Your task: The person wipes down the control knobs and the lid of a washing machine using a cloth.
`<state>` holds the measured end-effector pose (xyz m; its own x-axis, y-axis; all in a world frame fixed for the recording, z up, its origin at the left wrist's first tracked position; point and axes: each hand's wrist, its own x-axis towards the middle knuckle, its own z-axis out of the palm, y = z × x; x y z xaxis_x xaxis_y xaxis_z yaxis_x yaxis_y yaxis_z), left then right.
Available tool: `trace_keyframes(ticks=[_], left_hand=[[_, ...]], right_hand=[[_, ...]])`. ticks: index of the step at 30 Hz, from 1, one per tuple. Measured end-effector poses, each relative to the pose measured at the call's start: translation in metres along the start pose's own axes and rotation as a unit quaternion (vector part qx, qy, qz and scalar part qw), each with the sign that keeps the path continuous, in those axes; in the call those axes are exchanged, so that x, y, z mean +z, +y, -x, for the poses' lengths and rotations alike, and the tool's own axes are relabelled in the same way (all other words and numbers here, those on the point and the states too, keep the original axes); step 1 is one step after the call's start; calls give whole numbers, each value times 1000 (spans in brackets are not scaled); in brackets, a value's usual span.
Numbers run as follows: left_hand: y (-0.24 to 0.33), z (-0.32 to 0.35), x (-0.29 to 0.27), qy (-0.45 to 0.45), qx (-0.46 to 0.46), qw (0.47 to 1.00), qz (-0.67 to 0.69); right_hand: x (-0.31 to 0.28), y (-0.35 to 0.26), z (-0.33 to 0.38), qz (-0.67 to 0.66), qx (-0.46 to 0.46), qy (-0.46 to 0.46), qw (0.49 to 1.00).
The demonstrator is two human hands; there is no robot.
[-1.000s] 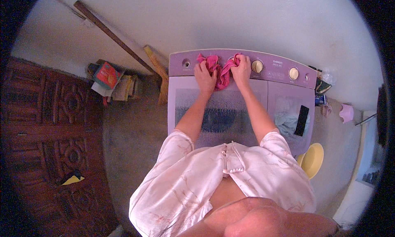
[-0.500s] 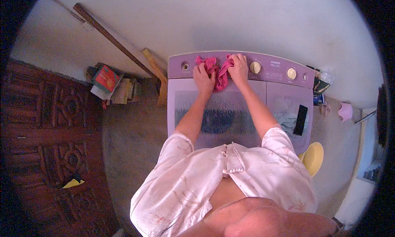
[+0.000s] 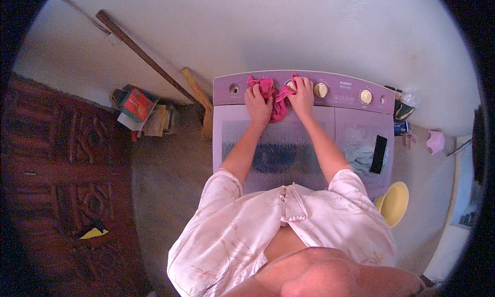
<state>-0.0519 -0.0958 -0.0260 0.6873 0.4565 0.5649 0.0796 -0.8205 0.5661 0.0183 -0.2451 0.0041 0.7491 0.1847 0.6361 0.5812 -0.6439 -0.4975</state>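
Observation:
A crumpled pink cloth [image 3: 278,110] lies against the purple control panel [image 3: 341,95] of a twin-tub washing machine. My left hand [image 3: 259,106] is closed over its left part. The other end is pinched in my right hand [image 3: 302,98], at a cream knob [image 3: 290,84] partly hidden by cloth and fingers. Just right of that hand is a second cream knob [image 3: 320,90], and farther along sits a third knob [image 3: 366,96]. Below the panel, the wide lid [image 3: 278,155] has a dark see-through window, with my forearms reaching over it.
On the smaller right lid lies a black phone-like slab [image 3: 378,154]. A yellow basin [image 3: 395,204] stands at the machine's right. At left are a wooden pole [image 3: 144,54], a pile of boxes and papers [image 3: 142,111] and a carved dark-red door [image 3: 67,178]. A pale wall rises behind.
The whole view has shifted down a little. A knob now shows between the cloth and my right fingers. Both hands keep hold of the cloth.

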Motion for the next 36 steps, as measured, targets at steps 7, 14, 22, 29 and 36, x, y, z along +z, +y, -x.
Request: trace_keyframes(ticks=[7,14,22,29,36], left_hand=[[12,-42,3,-57,38,996,-56],[7,-10,-2,-5,-1,1000,-7],[19,-20,-2,17,5,999,-43],[13,-43,1,-26,68,996,-47],[7,4,3,17,-22,1000,3]], right_hand=[[12,14,-1,-11,-2,-16,1000],[8,8,7,-3,27,17,999],[8,0,2,37,59,42,997],[7,5,-5,33,114,-29,992],[4,14,22,-102,95,51,989]])
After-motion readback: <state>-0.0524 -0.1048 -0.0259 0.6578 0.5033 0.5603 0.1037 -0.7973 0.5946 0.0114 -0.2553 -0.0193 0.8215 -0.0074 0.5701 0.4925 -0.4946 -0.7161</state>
